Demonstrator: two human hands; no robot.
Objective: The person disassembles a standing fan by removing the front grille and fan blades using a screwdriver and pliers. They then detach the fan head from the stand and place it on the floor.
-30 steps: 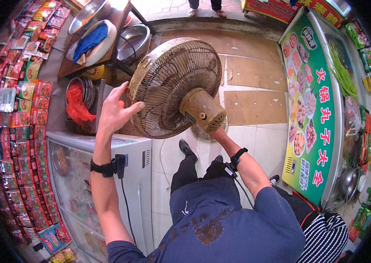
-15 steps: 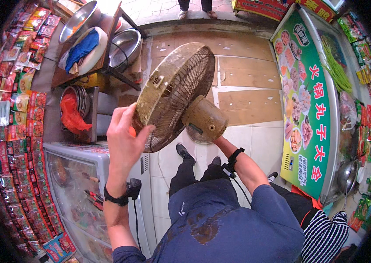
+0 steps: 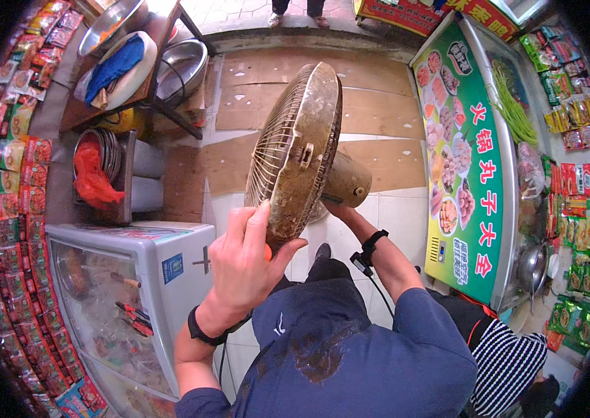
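Observation:
A dirty, rust-stained electric fan (image 3: 305, 143) is in front of me, its wire guard tilted up and facing left. My left hand (image 3: 243, 261) is closed around the lower rim of the guard, thumb on one side and fingers on the other. A small orange thing (image 3: 268, 252) shows between thumb and fingers; its kind is hidden. Below the motor housing (image 3: 348, 181), my right hand (image 3: 337, 209) grips the fan from behind, its fingers mostly covered by the housing.
A glass-topped freezer (image 3: 176, 240) stands at left, with red-handled pliers (image 3: 135, 319) on it. Behind it a wooden table (image 3: 149, 87) holds metal bowls. A green-sided display chiller (image 3: 466, 160) is at right. Flattened cardboard (image 3: 378, 97) covers the floor ahead. A person in striped sleeves (image 3: 507, 362) is beside me.
The fan has turned so its guard now faces left and its rim is toward me. My left hand has shifted right and lower with the rim.

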